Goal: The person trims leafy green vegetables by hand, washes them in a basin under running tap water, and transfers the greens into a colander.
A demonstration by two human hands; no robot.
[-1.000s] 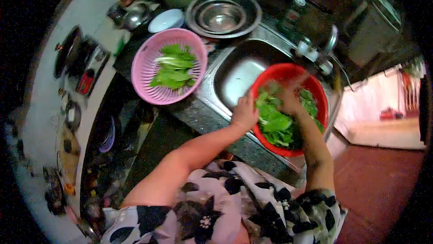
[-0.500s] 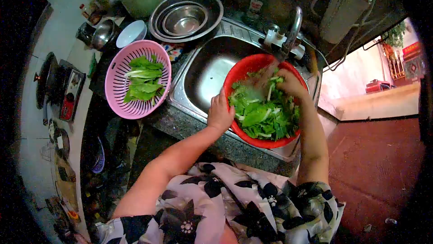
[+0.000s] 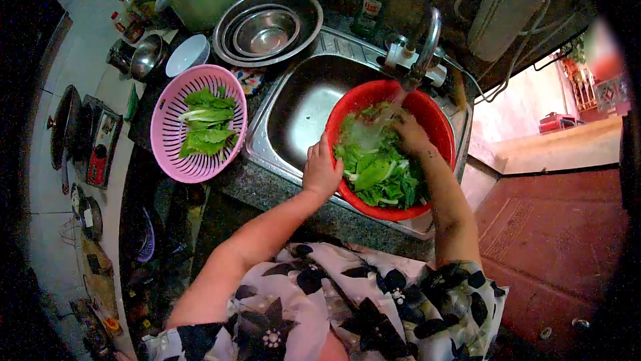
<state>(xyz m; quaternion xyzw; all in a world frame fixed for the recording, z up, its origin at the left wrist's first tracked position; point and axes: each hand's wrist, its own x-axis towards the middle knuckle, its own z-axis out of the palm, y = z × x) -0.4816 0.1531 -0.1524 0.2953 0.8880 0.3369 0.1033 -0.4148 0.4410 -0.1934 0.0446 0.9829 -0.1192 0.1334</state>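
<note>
A red plastic basin rests over the right part of the sink and its edge. My left hand grips the basin's left rim, fingers over the edge. Inside lie wet leafy greens in water. My right hand reaches into the basin at the greens' upper right; its fingertips are blurred by leaves and splashing, so what they hold is unclear. Water falls from the faucet beside that hand. Left of the sink, a pink colander holds several green leaves with pale stalks.
Nested steel bowls stand behind the steel sink. A white bowl and a small metal bowl are at the back left. A dark bottle stands behind the sink, and a gas stove lies far left.
My right hand has shifted left and slightly down within the basin, among the greens. My left hand stays on the rim. The view has shifted slightly.
</note>
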